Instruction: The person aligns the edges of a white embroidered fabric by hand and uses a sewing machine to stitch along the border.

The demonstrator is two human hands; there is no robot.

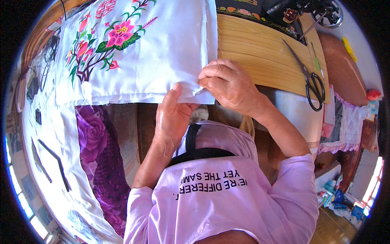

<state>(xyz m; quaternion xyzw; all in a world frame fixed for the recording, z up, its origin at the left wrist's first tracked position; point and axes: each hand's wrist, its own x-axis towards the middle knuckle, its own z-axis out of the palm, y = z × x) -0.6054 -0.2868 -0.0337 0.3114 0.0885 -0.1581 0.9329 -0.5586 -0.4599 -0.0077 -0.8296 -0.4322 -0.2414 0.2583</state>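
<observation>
A white satin cloth panel lies before me, embroidered with a pink flower, green leaves and dark branches. A red emblem shows near its top edge. My left hand holds the panel's near edge, the thumb on top and the fingers beneath, mostly hidden by the cloth. At the near right corner, my right hand pinches the folded edge between thumb and fingers. Loose threads fray along the panel's right side. Whether a needle or pin sits in the right fingers cannot be seen.
Black-handled scissors and a green-handled tool lie on the wooden sewing table. Behind stands a black sewing machine with its handwheel. On the left, white fabric overlies a purple rose-patterned cloth.
</observation>
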